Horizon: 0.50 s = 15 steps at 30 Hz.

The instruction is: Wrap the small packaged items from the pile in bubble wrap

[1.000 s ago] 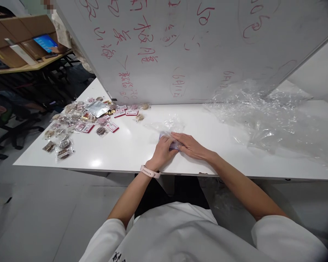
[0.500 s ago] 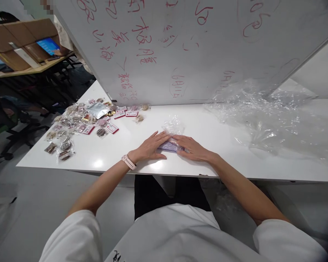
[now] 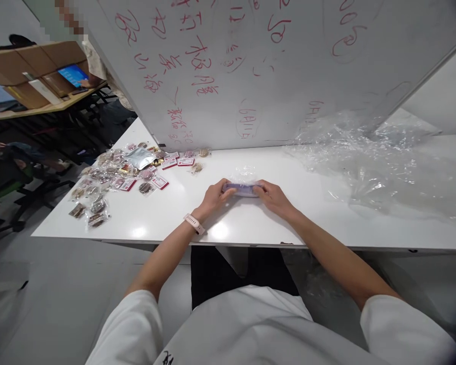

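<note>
A flat purple box-like item [image 3: 243, 190] with clear plastic film around it is held between my two hands, just above or on the white table. My left hand [image 3: 215, 197], with a pale pink watch band on its wrist, grips the left end, thumb on the near side. The right end is pinched by my right hand [image 3: 272, 196]. Beyond the item, a loose flap of clear film [image 3: 245, 174] spreads away from me. What exactly the purple item is cannot be made out through the film.
To the left lies a pile of small wrapped packets [image 3: 110, 177] with red-and-white cards and a silver pouch [image 3: 140, 157]. Crumpled clear plastic [image 3: 365, 167] covers the table's right side. A whiteboard [image 3: 220, 76] stands along the back. Another person sits at a far desk.
Both hands, which lay flat over the film and purple item, now grip its two ends. The item's near face has tilted up toward me. The view has shifted slightly.
</note>
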### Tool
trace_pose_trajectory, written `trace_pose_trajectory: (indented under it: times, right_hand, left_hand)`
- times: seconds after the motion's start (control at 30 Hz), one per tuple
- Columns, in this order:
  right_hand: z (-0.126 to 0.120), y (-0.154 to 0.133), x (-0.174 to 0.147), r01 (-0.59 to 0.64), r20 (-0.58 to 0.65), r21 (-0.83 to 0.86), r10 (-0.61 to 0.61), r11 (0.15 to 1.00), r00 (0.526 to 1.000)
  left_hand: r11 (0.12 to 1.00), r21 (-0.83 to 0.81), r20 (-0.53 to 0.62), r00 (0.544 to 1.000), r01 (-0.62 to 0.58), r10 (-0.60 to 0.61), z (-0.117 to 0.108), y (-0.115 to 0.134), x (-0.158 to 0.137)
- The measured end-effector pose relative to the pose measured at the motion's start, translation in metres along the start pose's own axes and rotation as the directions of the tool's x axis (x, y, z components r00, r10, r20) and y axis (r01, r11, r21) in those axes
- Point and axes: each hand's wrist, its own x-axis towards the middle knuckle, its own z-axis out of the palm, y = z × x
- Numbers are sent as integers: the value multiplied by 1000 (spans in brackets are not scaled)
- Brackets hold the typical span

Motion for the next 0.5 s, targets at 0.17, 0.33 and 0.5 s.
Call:
trace_pose_trajectory:
  times: [0.17, 0.33, 0.5]
  right_hand:
    - [5, 14, 46, -199, -194, -228, 156, 953, 969]
    - [7, 24, 57, -234, -209, -268, 181, 934, 961]
    - [-14, 24, 51, -203, -36, 166, 211, 965, 977]
  left_hand:
    - [966, 167, -222, 962, 196, -157, 15, 1, 51]
    - [972, -37, -150, 961, 230, -233, 20, 2, 68]
    - [840, -536, -137, 974, 80, -181, 30, 10, 57]
